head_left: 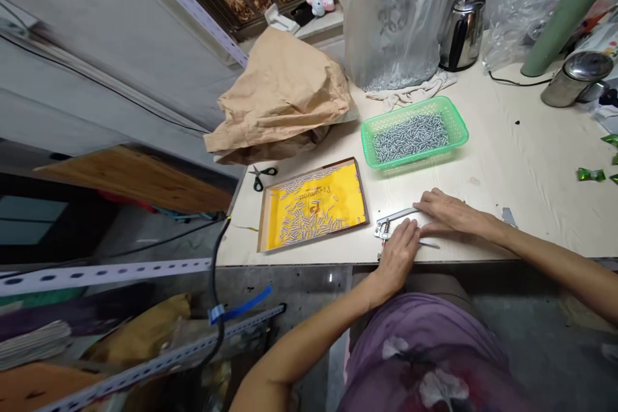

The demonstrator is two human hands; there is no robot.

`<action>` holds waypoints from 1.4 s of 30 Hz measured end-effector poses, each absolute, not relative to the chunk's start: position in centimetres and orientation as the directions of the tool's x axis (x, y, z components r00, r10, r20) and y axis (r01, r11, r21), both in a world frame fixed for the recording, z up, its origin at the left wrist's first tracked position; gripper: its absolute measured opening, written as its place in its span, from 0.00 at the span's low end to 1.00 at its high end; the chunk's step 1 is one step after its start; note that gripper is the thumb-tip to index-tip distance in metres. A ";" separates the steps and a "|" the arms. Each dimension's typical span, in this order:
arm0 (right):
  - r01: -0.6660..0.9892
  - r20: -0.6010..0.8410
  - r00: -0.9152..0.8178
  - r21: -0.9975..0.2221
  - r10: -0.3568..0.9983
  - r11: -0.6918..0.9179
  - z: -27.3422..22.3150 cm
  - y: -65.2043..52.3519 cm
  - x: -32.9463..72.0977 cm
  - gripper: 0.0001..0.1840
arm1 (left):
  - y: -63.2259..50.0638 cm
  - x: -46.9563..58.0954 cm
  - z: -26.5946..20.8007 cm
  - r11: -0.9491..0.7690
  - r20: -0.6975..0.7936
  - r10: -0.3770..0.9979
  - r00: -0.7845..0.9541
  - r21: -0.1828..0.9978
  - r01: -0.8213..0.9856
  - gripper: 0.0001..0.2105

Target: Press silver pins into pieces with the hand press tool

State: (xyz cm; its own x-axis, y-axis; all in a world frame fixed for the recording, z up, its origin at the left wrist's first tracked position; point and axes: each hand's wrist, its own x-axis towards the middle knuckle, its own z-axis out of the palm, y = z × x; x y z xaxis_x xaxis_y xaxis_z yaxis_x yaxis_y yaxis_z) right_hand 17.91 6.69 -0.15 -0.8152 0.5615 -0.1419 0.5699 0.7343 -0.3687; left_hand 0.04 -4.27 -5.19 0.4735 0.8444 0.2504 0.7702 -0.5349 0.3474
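Observation:
A small metal lever tool (382, 229) with a spring sits at the table's front edge. My right hand (447, 212) is closed over the free end of its long lever (403, 213). My left hand (398, 250) is beside the tool, fingers bent together close to the right fingertips; whatever they hold is hidden. A thin metal strip (429, 245) sticks out to the right from under my left hand. Left of the tool, a shallow tray (361, 193) with a yellow bottom holds many small metal pins (309, 224). Behind the hands, a green plastic basket (461, 135) holds a heap of similar small metal pieces (410, 137).
Scissors (261, 176) lie by the tray's left corner. A crumpled brown paper bag (284, 96) and a big clear plastic bag (396, 19) stand at the back. A metal kettle (464, 29) is at back right. Green wrapped pieces (591, 174) lie far right.

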 end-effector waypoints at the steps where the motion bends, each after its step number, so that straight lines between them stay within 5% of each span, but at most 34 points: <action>1: 0.563 -0.121 -0.816 -0.388 0.565 0.730 -0.3 7.0 18.0 0.16 | -4.8 0.3 -5.5 -0.544 0.257 0.839 0.480 0.358 0.759 0.17; 6: 0.608 -0.063 -0.768 -0.382 0.637 0.696 -0.9 9.2 17.6 0.08 | -6.0 1.2 -5.6 -0.564 0.265 0.826 0.499 0.391 0.727 0.17; 10: 0.677 -0.065 -0.730 -0.210 0.681 0.706 0.2 9.3 15.6 0.06 | -6.2 1.2 -5.3 -0.553 0.275 0.833 0.480 0.397 0.732 0.18; 17: 0.120 -0.080 -0.991 -0.228 0.104 0.966 1.1 3.9 9.3 0.07 | -6.8 1.4 -7.6 -0.519 0.172 0.853 0.493 0.370 0.770 0.21; 24: 0.001 -0.031 -1.000 -0.166 -0.004 0.986 -1.8 3.9 7.1 0.10 | -7.2 1.5 -7.0 -0.563 0.211 0.825 0.525 0.400 0.723 0.19; 31: 0.063 0.467 -0.848 -0.376 0.248 0.924 0.3 6.9 8.0 0.11 | -5.8 -5.3 -3.5 -0.536 0.343 0.836 0.428 0.340 0.773 0.13; 33: 0.169 0.564 -0.732 -0.395 0.383 0.903 2.3 9.8 8.9 0.11 | -3.1 -8.8 -2.3 -0.319 0.381 0.899 0.217 0.230 0.920 0.12; 36: 0.425 0.571 -0.600 -0.366 0.560 0.828 4.5 14.6 11.0 0.09 | 1.5 -13.2 -1.1 -0.083 0.296 0.953 0.069 0.037 0.996 0.12; 39: 0.625 0.537 -0.517 -0.295 0.667 0.723 4.9 16.7 13.0 0.10 | 4.3 -15.6 -0.9 -0.138 0.062 0.988 0.142 -0.067 0.988 0.11; 42: 0.614 0.425 -0.592 -0.312 0.685 0.725 3.7 14.7 14.3 0.13 | 4.8 -16.7 -1.3 -0.240 -0.077 0.969 0.236 -0.064 0.969 0.10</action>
State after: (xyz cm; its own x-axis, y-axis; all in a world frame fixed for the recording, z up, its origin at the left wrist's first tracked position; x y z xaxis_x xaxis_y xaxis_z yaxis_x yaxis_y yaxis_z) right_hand 14.29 14.65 3.73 -0.5917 0.6849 0.4252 0.6144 0.7246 -0.3122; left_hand -16.69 4.85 -1.33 0.2355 0.9688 -0.0766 0.9686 -0.2405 -0.0637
